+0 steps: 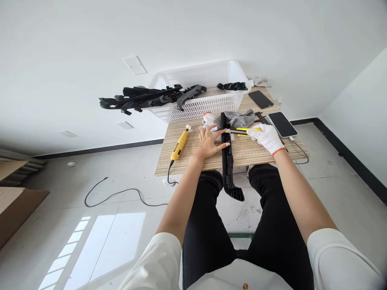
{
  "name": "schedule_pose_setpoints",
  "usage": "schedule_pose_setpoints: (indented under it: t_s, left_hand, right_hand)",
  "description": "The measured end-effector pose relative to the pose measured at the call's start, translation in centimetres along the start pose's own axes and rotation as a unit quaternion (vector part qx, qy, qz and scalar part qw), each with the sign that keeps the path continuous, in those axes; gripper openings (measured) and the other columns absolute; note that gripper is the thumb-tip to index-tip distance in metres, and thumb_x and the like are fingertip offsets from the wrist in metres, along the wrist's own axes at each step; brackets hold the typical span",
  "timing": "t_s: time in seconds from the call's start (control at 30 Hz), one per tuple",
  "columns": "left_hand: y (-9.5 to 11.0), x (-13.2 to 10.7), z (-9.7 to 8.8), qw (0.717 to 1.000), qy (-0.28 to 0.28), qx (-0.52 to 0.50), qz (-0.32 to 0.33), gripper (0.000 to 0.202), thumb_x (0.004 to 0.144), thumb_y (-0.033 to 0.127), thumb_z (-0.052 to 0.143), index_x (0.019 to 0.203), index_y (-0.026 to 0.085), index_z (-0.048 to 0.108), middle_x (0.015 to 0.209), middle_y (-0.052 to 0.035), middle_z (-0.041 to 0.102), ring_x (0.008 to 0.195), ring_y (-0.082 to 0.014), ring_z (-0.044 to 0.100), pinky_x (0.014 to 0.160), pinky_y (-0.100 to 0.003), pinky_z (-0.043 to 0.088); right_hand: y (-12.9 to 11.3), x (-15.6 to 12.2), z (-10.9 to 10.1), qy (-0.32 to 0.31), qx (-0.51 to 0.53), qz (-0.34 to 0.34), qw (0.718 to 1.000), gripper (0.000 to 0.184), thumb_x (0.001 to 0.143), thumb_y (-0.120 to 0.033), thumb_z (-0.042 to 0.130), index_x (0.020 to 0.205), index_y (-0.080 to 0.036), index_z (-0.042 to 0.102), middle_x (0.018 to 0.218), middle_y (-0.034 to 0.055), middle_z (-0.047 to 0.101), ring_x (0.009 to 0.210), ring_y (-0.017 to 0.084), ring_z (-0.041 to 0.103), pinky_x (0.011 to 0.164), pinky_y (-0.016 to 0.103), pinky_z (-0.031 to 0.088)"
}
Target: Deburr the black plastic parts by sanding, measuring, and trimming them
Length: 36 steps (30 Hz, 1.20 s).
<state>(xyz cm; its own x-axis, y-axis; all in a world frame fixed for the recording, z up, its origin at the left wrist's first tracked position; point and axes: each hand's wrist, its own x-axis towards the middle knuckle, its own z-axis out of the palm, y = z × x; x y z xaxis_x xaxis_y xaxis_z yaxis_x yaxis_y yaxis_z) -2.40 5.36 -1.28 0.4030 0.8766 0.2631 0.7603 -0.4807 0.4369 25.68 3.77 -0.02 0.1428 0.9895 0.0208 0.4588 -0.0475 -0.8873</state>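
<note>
A long black plastic part [227, 161] lies across the small wooden table [193, 155], its near end hanging over the front edge between my knees. My bare left hand [209, 144] rests flat on the table, fingers spread, touching the part's left side. My right hand [267, 137] wears a white knit glove and is closed on a yellow utility knife [246, 130], whose tip points at the black part. A crumpled grey cloth [240, 118] and a loose white glove [209, 120] lie just behind.
A white plastic basket [199, 86] at the table's back holds several black plastic parts [151, 98] sticking out left. A yellow corded rotary tool [179, 146] lies left. Two phones [260, 99] [282, 124] lie right, one on a cable. Cardboard boxes [13, 201] stand at the far left.
</note>
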Motion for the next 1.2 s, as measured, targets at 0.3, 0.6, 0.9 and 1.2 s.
schedule_pose_setpoints:
  t_s: [0.3,0.6,0.9,1.2]
  left_hand:
    - [0.0,-0.1,-0.3,1.000,0.003,-0.006,-0.021,0.052,0.095,0.062,0.060,0.142,0.039,0.063,0.156,-0.0068,0.038,0.142,-0.0373,0.031,0.119,-0.052,0.024]
    - [0.8,-1.8,-0.6,1.000,0.001,0.005,-0.023,0.055,0.094,0.065,0.059,0.143,0.041,0.062,0.158,-0.0069,0.037,0.139,-0.0396,0.034,0.118,-0.055,0.026]
    - [1.0,-2.5,-0.6,0.999,0.005,0.018,-0.027,0.056,0.093,0.066,0.059,0.143,0.041,0.062,0.157,-0.0075,0.037,0.141,-0.0399,0.033,0.118,-0.056,0.027]
    - [1.7,-3.9,-0.9,0.999,0.006,0.016,-0.029,0.052,0.094,0.063,0.061,0.140,0.039,0.065,0.157,-0.0072,0.037,0.138,-0.0390,0.032,0.117,-0.056,0.027]
  right_hand:
    - [0.9,0.2,0.1,-0.013,-0.021,0.001,1.000,0.048,0.072,-0.062,0.078,0.090,-0.017,0.077,0.065,0.0034,0.070,0.046,0.008,0.045,0.041,0.022,0.031]
    - [0.9,-1.0,0.3,-0.013,-0.018,0.002,1.000,0.048,0.073,-0.062,0.077,0.091,-0.017,0.076,0.067,0.0043,0.071,0.047,0.009,0.047,0.042,0.022,0.033]
    - [0.9,-1.3,0.2,-0.005,-0.023,0.001,1.000,0.049,0.074,-0.063,0.077,0.093,-0.018,0.077,0.066,0.0035,0.070,0.047,0.008,0.046,0.042,0.022,0.033]
    - [0.3,-2.8,0.4,0.082,0.118,0.051,0.988,0.041,0.075,-0.052,0.078,0.093,-0.016,0.073,0.061,0.0030,0.066,0.045,0.008,0.047,0.040,0.021,0.034]
